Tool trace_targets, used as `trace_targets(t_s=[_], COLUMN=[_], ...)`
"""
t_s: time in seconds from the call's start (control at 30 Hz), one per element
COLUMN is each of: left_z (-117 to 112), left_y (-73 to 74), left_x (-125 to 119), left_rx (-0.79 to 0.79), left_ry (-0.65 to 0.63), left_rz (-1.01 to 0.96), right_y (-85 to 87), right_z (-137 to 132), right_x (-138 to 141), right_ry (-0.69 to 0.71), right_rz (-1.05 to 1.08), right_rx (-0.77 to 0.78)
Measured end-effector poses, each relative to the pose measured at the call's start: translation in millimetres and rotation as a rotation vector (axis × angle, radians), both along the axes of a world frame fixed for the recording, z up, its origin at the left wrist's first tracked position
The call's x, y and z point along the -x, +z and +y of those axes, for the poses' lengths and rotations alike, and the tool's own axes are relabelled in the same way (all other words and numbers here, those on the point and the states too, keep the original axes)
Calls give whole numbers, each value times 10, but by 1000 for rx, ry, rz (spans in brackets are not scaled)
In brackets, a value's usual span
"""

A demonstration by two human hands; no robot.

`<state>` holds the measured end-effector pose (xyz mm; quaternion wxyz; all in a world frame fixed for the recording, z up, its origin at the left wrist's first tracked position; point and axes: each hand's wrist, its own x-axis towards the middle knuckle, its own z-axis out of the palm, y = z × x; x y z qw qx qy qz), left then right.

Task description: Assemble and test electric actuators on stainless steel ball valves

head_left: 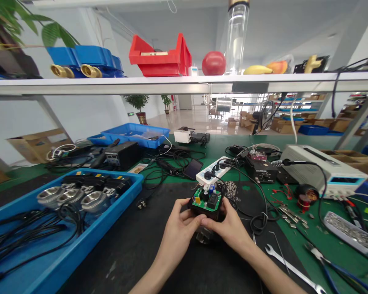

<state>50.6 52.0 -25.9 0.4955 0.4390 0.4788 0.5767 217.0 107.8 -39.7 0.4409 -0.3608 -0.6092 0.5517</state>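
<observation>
A small black device [207, 205] with a green circuit board on top sits between both my hands over the dark mat. My left hand [179, 228] wraps its fingers round the device's left side, thumb against the front. On the device's right side my right hand [230, 226] grips it, thumb meeting the left thumb at the front. A round metal part [203, 236] shows below the device, partly hidden by my hands.
A big blue tray [64, 245] at left holds metal valve bodies and black cables. A white power strip [213, 171] lies just behind the device. At right are a soldering station [262, 170], a white power supply [325, 169], a wrench [291, 267], pliers and screws.
</observation>
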Motion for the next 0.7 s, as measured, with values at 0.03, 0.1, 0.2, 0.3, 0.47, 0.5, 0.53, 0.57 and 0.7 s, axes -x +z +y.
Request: trace_targets(t_s=[0.03, 0.1, 0.2, 0.3, 0.47, 0.5, 0.53, 0.57, 0.7], left_z=[27, 99, 206, 233, 141, 128, 122, 122, 172], left_y=[7, 15, 21, 50, 57, 30, -6, -49, -211], left_x=[9, 14, -18, -67, -51, -35, -19, -3, 38], left_rx=[1, -2, -13, 11, 65, 75, 85, 94, 113], left_ry=[1, 0, 10, -44, -214, -214, -204, -190, -123], left_rz=[17, 49, 81, 63, -49, -66, -80, -90, -91], right_y=[-8, -7, 24, 60, 49, 40, 32, 27, 44], right_z=[14, 34, 30, -24, -155, -174, -187, -192, -144], right_x=[-12, -40, -79, -114, -97, -75, -50, -25, 8], right_ry=[0, -16, -37, -11, -4, 4, 15, 27, 67], right_rz=[41, 114, 182, 203, 155, 134, 109, 79, -80], right_rx=[31, 101, 224, 321, 357, 352, 345, 337, 296])
